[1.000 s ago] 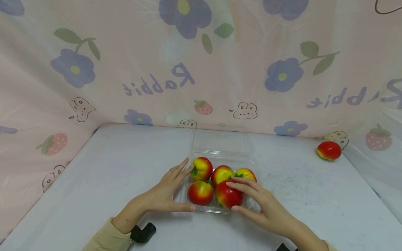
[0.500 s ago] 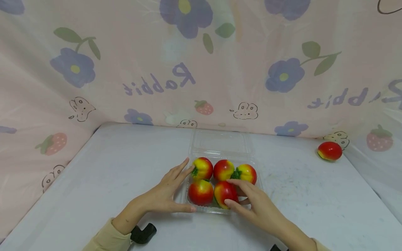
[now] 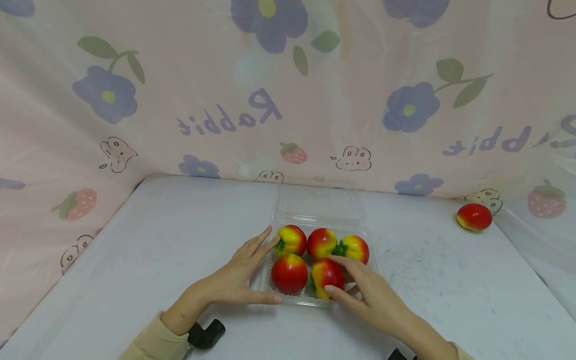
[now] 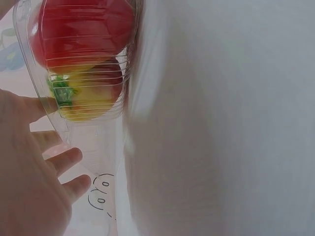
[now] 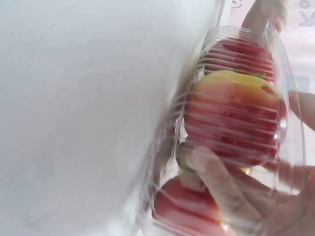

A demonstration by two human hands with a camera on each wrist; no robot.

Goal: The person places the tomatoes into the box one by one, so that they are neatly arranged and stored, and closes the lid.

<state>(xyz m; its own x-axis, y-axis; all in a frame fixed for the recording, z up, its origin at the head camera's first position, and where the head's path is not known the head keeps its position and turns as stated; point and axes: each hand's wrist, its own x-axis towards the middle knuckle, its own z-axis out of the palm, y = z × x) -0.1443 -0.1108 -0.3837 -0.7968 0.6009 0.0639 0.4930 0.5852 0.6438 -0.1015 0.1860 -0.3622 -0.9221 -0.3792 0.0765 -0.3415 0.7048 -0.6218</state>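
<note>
A clear plastic clamshell box (image 3: pixel 310 301) lies with its lid (image 3: pixel 317 204) folded back, holding several glossy red-and-yellow fruits. My right hand (image 3: pixel 375 295) reaches into its front right part and grips one fruit (image 3: pixel 327 278) between thumb and fingers. In the right wrist view its fingers (image 5: pixel 211 172) show through the ribbed wall. My left hand (image 3: pixel 236 275) is spread along the box's left side, thumb at the front corner and fingertips near the back left fruit (image 3: pixel 292 240). At front left sits another fruit (image 3: pixel 289 274). The left wrist view shows fingers (image 4: pixel 66 162) beside the box rim.
One more red fruit (image 3: pixel 474 217) lies alone at the table's far right corner. A printed curtain (image 3: pixel 225 100) hangs behind the white table (image 3: pixel 180 225) and along its sides. A black device (image 3: pixel 207 334) is on the left wrist.
My right hand has lowered the held fruit into the front right of the box and turned it slightly. The front left and back middle fruits have shifted and rolled. The left hand stays put.
</note>
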